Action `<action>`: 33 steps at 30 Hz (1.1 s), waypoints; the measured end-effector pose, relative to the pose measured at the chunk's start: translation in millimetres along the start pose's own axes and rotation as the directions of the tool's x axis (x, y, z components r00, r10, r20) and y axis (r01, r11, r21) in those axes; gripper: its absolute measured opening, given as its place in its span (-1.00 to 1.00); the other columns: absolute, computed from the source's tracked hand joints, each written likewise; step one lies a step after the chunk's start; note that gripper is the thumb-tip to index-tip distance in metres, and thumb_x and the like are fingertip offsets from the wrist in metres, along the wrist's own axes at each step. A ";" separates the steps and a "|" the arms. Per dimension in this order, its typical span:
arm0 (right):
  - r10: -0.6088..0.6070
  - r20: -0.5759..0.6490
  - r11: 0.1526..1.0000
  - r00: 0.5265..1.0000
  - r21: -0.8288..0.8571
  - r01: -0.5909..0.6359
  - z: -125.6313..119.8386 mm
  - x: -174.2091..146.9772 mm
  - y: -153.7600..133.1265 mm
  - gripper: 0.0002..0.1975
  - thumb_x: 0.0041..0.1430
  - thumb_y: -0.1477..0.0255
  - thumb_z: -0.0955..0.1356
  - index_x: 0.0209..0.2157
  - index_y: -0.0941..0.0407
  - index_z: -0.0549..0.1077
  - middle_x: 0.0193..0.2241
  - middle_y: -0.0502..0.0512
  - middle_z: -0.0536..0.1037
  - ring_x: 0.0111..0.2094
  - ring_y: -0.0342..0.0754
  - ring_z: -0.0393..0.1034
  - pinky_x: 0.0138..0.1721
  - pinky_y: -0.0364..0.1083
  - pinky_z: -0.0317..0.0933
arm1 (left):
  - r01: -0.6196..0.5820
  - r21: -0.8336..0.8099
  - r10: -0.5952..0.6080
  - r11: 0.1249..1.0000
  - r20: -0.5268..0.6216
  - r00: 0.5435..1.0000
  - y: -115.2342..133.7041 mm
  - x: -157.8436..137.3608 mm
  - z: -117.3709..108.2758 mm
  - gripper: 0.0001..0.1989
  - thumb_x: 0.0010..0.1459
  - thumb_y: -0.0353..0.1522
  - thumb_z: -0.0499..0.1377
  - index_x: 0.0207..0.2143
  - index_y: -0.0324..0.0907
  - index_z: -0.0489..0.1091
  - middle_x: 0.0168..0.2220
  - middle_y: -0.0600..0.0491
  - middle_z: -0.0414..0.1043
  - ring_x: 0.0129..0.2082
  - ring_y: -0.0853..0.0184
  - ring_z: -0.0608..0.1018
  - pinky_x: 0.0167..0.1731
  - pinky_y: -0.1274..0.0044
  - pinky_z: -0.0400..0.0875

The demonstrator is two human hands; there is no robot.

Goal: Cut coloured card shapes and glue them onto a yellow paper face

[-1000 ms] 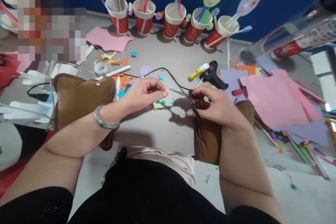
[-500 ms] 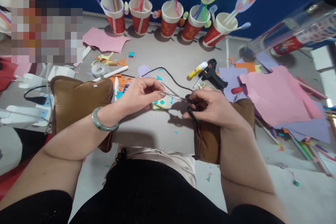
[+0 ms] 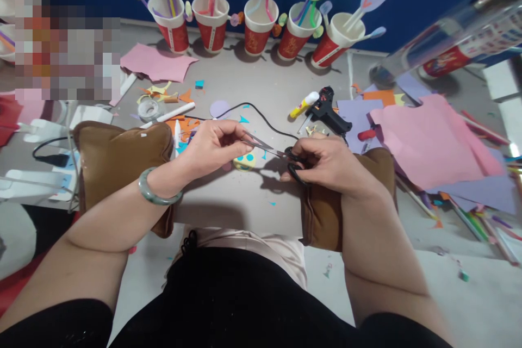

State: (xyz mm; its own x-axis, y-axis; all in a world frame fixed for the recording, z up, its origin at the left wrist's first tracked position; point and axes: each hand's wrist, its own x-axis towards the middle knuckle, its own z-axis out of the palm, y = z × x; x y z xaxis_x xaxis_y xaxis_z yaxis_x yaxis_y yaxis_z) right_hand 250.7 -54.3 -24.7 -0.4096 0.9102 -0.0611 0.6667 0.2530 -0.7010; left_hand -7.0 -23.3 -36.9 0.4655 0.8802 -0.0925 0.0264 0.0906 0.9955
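My right hand (image 3: 322,166) is closed round the black handles of a pair of scissors (image 3: 274,150). Their blades are slightly apart and point left, reaching the fingertips of my left hand (image 3: 218,147). Thumb and fingers of that hand are pinched together by the blade tips; whatever they hold is too small to make out. Below the blades, a yellow paper face (image 3: 244,161) with blue eyes lies on the table (image 3: 228,204). Small blue paper scraps (image 3: 272,203) are scattered about it.
Several red paper cups (image 3: 261,30) with paper-faced figures line the back. A black glue gun (image 3: 332,114) and a yellow glue stick (image 3: 304,105) lie behind my right hand. Brown cushions (image 3: 122,157) sit under both forearms. Pink paper (image 3: 436,147) covers the right side.
The scissor blades have opened a little between my hands. The whole view has shifted slightly; the hands otherwise stay in about the same place.
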 end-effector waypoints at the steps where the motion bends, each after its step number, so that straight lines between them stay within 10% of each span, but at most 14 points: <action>1: 0.000 0.001 1.000 1.000 0.000 0.000 0.1 -0.1 0.6 -0.53 0.00 0.10 0.51 -0.58 0.06 0.23 -0.65 -0.10 0.28 -0.55 -0.16 0.09 -0.51 -0.12 -0.01 | -0.001 0.004 0.001 1.000 0.001 1.000 -0.1 -0.1 0.0 -0.94 0.00 -0.42 0.31 -0.41 -0.23 0.52 -0.56 0.13 0.44 -0.67 0.50 0.45 -0.66 0.65 0.41; 33: 0.001 -0.002 0.999 1.000 -0.051 -0.001 -1.7 0.8 3.3 -0.54 0.02 0.11 0.50 -0.61 0.06 0.24 -0.65 -0.08 0.26 -0.54 -0.14 0.12 -0.48 -0.10 -0.02 | -0.007 0.031 0.006 1.000 0.016 1.000 3.7 -1.6 0.8 -0.90 0.01 -0.37 0.34 -0.44 -0.20 0.49 -0.60 0.15 0.40 -0.69 0.51 0.42 -0.68 0.65 0.33</action>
State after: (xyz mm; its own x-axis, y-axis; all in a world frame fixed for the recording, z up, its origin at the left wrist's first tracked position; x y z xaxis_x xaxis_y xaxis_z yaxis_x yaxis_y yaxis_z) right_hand 253.6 -52.2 -25.8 -0.4080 0.9110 -0.0602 0.6981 0.2689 -0.6636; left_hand -7.0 -24.8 -33.1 0.4797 0.8732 -0.0857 0.0502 0.0702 0.9963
